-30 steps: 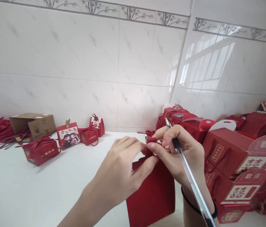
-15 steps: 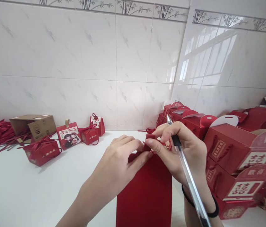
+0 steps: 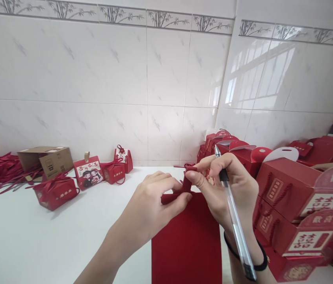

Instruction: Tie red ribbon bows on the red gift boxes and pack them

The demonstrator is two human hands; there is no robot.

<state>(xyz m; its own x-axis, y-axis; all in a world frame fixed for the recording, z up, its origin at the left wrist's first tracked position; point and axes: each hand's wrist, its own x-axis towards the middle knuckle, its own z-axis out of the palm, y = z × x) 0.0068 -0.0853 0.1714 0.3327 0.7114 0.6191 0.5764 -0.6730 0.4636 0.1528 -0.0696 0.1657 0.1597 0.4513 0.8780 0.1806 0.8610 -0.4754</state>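
A plain red card panel [image 3: 186,240], seemingly part of a paper gift box, stands upright in front of me. My left hand [image 3: 160,197] is closed on its top edge, thumb on the near side and fingers behind. Between thumb and forefinger, my right hand [image 3: 228,189] pinches a narrow red tab [image 3: 187,180] rising from that edge. A clear ballpoint pen [image 3: 235,215] with a black grip is also tucked in the right hand, its tip pointing up. What lies behind the panel is mostly hidden by my hands.
Stacked red gift boxes [image 3: 287,185] with rope handles crowd the right side. On the white table [image 3: 95,225] at left stand several small red boxes [image 3: 56,193], a picture-printed box [image 3: 89,173], an open cardboard box [image 3: 55,163] and a ribbon pile [image 3: 0,169]. A tiled wall [image 3: 110,86] closes the back.
The red tab now stands taller and straighter above the panel, with my right thumb slightly higher on it. The view has shifted a little, and both hands keep their hold.
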